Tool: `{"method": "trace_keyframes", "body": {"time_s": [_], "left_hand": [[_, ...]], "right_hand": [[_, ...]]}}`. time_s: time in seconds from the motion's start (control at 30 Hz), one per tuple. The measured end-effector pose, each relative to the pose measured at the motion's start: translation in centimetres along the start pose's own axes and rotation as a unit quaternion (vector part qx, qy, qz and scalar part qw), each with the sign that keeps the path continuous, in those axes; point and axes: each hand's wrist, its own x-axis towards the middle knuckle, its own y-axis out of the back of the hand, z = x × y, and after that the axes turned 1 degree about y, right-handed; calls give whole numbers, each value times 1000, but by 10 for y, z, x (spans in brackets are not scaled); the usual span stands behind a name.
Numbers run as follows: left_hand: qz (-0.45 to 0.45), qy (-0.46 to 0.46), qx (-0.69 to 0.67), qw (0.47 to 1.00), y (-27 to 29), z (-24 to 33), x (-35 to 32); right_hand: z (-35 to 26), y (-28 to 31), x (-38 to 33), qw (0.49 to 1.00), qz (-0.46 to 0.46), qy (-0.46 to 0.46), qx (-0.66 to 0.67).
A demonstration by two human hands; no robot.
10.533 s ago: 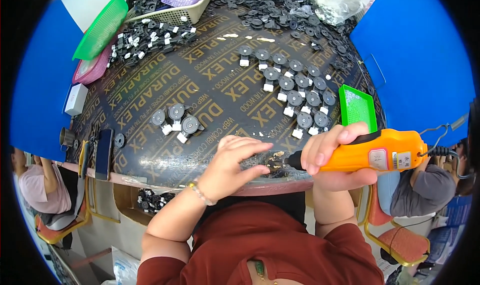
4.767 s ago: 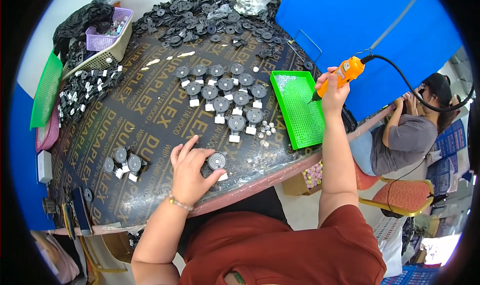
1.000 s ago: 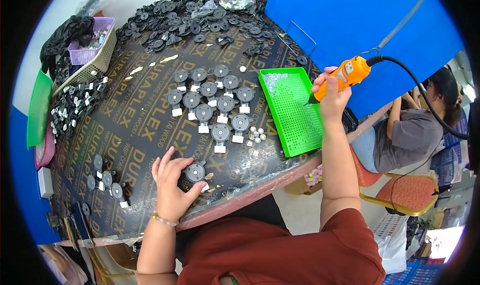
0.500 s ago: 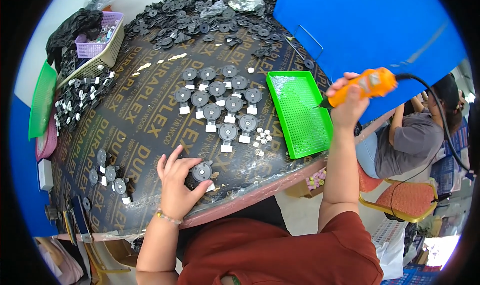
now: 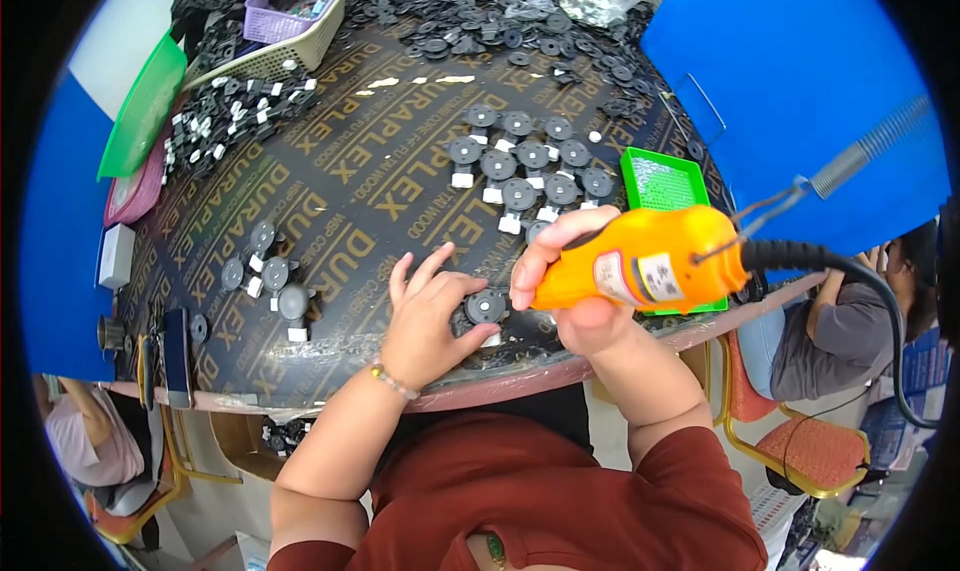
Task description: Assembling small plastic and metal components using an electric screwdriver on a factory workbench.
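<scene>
At the table's near edge, my left hand (image 5: 430, 326) pinches a round black plastic piece (image 5: 486, 308) with a white block at its base, thumb on one side and fingers on the other. My right hand (image 5: 592, 326) grips an orange electric screwdriver (image 5: 640, 261), held on its side with its front end toward that piece. The fingers hide the tip, so contact is unclear. Behind the tool stand several similar black discs with white blocks (image 5: 518, 193). A green perforated tray (image 5: 690, 183) lies partly covered by the screwdriver.
Several more such pieces (image 5: 277, 274) sit at left. Loose black parts (image 5: 470, 21) heap along the back; small black-and-white parts (image 5: 230, 116) pile near a cream basket (image 5: 318, 46). A phone (image 5: 177, 356) lies at the left edge. A black cable (image 5: 880, 296) trails right; a co-worker (image 5: 835, 326) sits beyond.
My right hand has brought the screwdriver from over the green tray leftward to the piece in my left hand. The whole view has shifted, so table items appear further right and higher.
</scene>
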Motion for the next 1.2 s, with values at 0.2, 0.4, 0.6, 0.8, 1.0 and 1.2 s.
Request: {"method": "trace_keyframes", "body": {"time_s": [0.2, 0.4, 0.6, 0.8, 1.0, 1.2], "left_hand": [[-1, 3, -6, 1000, 1, 1, -2], [-1, 5, -11, 1000, -1, -1, -3], [-1, -2, -17, 1000, 0, 0, 0], [4, -8, -3, 1000, 1, 2, 1], [34, -29, 14, 999, -4, 3, -4], [24, -21, 7, 999, -5, 8, 2]], "right_hand": [[17, -2, -1, 1000, 10, 0, -12], [22, 0, 0, 1000, -4, -14, -11], [20, -6, 4, 999, 20, -30, -36], [20, -6, -1, 998, 59, -3, -24], [-32, 73, 20, 973, 118, 164, -115], [-65, 195, 25, 891, 235, 133, -366]]}}
